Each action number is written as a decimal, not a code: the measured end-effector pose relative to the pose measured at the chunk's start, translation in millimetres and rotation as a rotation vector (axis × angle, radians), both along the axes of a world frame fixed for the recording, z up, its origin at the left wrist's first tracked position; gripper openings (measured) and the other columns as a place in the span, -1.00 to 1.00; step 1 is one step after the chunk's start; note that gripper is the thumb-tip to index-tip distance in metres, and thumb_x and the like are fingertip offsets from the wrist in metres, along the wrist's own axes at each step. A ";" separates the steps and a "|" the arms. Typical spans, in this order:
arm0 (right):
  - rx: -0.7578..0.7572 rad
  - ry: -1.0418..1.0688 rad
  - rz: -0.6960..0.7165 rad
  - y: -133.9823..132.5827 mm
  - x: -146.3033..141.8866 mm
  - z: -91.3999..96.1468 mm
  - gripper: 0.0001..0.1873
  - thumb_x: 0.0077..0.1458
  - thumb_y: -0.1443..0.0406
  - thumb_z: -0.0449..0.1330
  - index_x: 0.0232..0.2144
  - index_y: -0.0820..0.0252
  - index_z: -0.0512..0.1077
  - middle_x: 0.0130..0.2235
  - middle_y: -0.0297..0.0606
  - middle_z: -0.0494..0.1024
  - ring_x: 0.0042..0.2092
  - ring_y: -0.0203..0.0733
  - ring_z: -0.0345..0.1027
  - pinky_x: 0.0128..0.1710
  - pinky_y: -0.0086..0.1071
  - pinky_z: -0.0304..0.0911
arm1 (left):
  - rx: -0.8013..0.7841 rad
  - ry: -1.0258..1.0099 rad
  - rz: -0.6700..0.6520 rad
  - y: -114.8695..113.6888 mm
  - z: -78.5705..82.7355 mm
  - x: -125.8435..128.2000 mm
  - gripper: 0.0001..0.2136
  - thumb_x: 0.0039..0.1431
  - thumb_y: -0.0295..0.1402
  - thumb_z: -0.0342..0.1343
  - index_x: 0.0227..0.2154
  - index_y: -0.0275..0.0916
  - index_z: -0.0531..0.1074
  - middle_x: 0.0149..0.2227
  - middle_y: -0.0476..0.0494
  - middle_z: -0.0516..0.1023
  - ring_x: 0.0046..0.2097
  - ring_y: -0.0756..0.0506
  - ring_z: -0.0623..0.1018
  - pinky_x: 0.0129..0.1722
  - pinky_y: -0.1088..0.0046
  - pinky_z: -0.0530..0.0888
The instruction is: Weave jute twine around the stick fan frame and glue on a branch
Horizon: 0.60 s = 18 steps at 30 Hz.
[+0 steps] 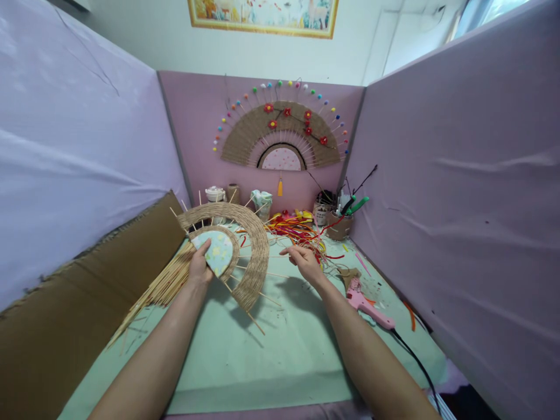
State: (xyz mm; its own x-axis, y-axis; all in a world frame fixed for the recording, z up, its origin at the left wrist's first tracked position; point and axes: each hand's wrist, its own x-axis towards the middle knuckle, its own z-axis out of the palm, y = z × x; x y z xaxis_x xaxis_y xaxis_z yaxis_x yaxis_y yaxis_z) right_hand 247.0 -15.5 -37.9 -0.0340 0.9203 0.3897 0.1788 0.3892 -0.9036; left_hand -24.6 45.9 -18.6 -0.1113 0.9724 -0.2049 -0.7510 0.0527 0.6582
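Note:
My left hand (200, 265) grips a half-made fan (249, 251) by its floral paper centre (219, 251), holding it upright over the green table (262, 356). The fan has a woven twine band and thin wooden sticks that stick out past it. My right hand (305, 261) is just to the right of the fan, fingers pinched together near the end of one stick; what they pinch is too thin to make out. A heap of red, orange and yellow strips (297, 230) lies just behind the right hand.
A pink glue gun (367, 306) with a black cord lies at the right. Loose sticks (161, 289) and brown cardboard (87, 303) are at the left. Pots of tools (339, 221) stand at the back. A finished fan (282, 134) hangs on the pink wall.

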 end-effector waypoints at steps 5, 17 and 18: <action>0.152 -0.101 -0.175 -5.3 2.1 6.0 -0.65 0.15 0.11 0.05 -0.30 0.22 0.52 -0.53 -0.33 0.39 -0.46 -0.27 0.22 -0.44 -0.42 0.10 | -0.015 -0.006 0.067 1.9 -1.2 -0.2 -0.72 0.18 -0.51 0.01 -0.05 -0.35 0.42 -0.42 -0.15 0.63 -0.34 -0.10 0.62 -0.15 0.35 0.53; 0.428 -0.364 -0.239 -28.0 -10.0 1.0 -0.74 0.19 0.22 0.06 -0.44 0.21 0.46 -0.49 -0.28 0.42 -0.45 -0.28 0.23 -0.39 -0.41 0.15 | 0.039 -0.024 0.123 1.8 -4.7 3.4 -0.77 0.16 -0.51 0.04 -0.14 -0.32 0.47 -0.41 -0.11 0.62 -0.36 -0.07 0.61 -0.15 0.38 0.52; 0.421 -0.363 -0.210 -28.2 -9.9 1.1 -0.72 0.20 0.21 0.05 -0.43 0.21 0.48 -0.49 -0.28 0.43 -0.44 -0.28 0.24 -0.38 -0.40 0.16 | 0.033 -0.031 0.118 1.5 -4.1 3.5 -0.76 0.16 -0.51 0.04 -0.12 -0.32 0.47 -0.41 -0.12 0.63 -0.36 -0.07 0.61 -0.15 0.38 0.53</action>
